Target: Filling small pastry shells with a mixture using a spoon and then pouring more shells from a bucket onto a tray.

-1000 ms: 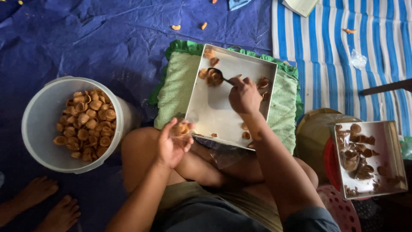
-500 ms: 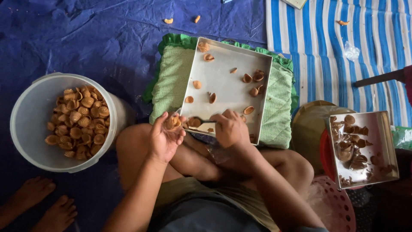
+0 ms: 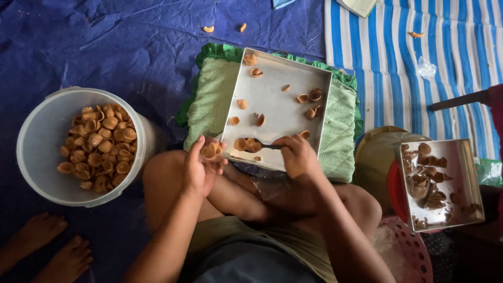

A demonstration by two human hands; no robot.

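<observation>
A metal tray (image 3: 283, 112) rests on a green cushion (image 3: 209, 99) in front of my crossed legs, with several small brown shell-shaped pieces scattered on it. My right hand (image 3: 297, 155) grips a spoon (image 3: 259, 145) whose bowl lies on the tray's near edge beside a brown piece. My left hand (image 3: 201, 165) hovers at the tray's near left corner, cupping a ribbed brown shell piece (image 3: 210, 150).
A white bucket (image 3: 39, 141) full of ribbed brown shells stands at the left on blue tarp. A second metal tray (image 3: 466, 173) with darker pieces sits at the right over a yellowish lid and pink basket (image 3: 414, 251). Another person's bare feet (image 3: 50, 246) show at the lower left.
My right hand pulled back with the spoon from the tray's far side to its near edge. Brown pieces now lie spread across the tray. My left hand stayed at the tray's corner.
</observation>
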